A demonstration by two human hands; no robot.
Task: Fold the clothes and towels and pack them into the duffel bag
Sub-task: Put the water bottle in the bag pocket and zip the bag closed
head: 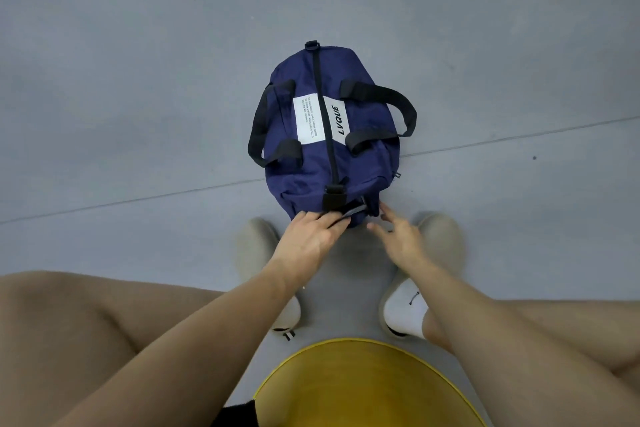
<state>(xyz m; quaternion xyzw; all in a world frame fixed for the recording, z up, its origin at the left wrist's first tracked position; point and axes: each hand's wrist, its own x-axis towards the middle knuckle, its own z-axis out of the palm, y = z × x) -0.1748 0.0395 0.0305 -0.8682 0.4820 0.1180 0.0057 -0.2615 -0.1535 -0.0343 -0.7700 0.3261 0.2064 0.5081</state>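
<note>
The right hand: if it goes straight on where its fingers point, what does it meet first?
Probably the near end of the navy duffel bag, just ahead of the right hand; whether its fingers already touch it is unclear.

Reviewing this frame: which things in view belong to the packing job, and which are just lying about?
Job: duffel bag; left hand, holding its near end; right hand, fingers spread beside that end. No clothes or towels visible.
Not part of it: yellow seat; slippers on the person's feet; floor.
</note>
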